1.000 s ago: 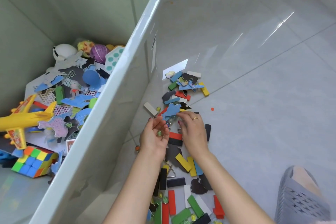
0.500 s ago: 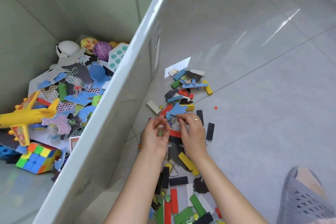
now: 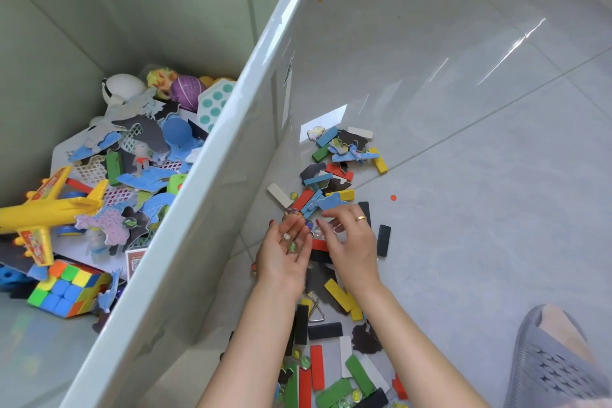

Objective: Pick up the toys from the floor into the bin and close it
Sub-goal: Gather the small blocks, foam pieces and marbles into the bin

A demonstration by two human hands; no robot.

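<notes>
L hand [image 3: 284, 253] now palm-up w/ marbles [image 3: 292, 246]; R hand [image 3: 347, 240] lifted.

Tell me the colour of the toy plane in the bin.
Yellow toy plane, red-orange wing stickers; head view.

The floor [image 3: 463, 109] is glossy grey tile that mirrors the light. The bin [image 3: 212, 195] looks like smooth, pale green plastic, and the toy airplane [image 3: 46, 209] like shiny yellow plastic. The marbles [image 3: 292, 246] look like clear glass.
</notes>
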